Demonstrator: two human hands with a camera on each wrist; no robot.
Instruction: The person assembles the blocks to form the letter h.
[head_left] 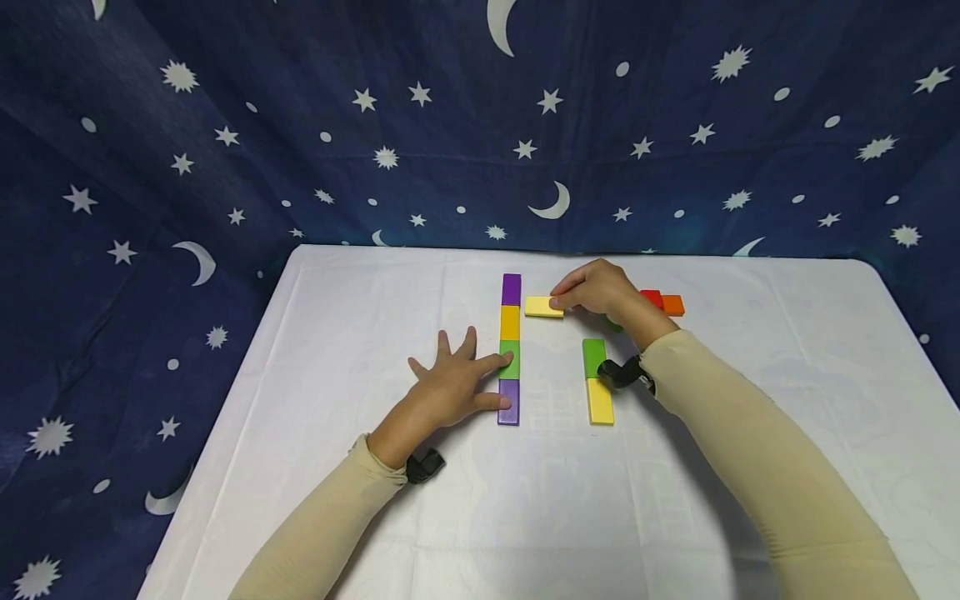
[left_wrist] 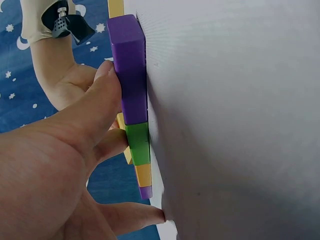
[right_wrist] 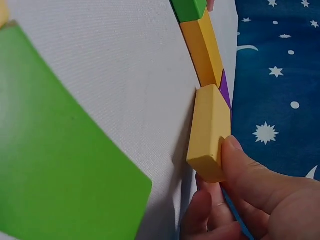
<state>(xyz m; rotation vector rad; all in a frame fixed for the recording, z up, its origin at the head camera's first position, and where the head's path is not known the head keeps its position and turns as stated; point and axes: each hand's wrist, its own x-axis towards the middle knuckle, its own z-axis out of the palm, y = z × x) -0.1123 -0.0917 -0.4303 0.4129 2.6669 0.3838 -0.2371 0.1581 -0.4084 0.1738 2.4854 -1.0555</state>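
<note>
A straight column of blocks lies on the white table: a purple block (head_left: 508, 415) nearest, then a green block (head_left: 509, 348), an orange-yellow block (head_left: 510, 323) and another purple block (head_left: 512, 289) farthest away. My left hand (head_left: 444, 390) is spread beside this column, its thumb touching the near purple block and its index finger the green one. Between thumb and fingers, my right hand (head_left: 602, 292) pinches a pale yellow block (head_left: 537, 307) by its right end. That block lies crosswise, just right of the column's far part. In the right wrist view the yellow block (right_wrist: 204, 127) appears close to the column.
To the right, a green block (head_left: 593, 354) and a yellow block (head_left: 601, 404) form a shorter column under the right wrist. Beyond the right forearm are a red block (head_left: 651, 297) and an orange block (head_left: 673, 305). A starry blue cloth (head_left: 450, 125) hangs behind the table (head_left: 465, 517).
</note>
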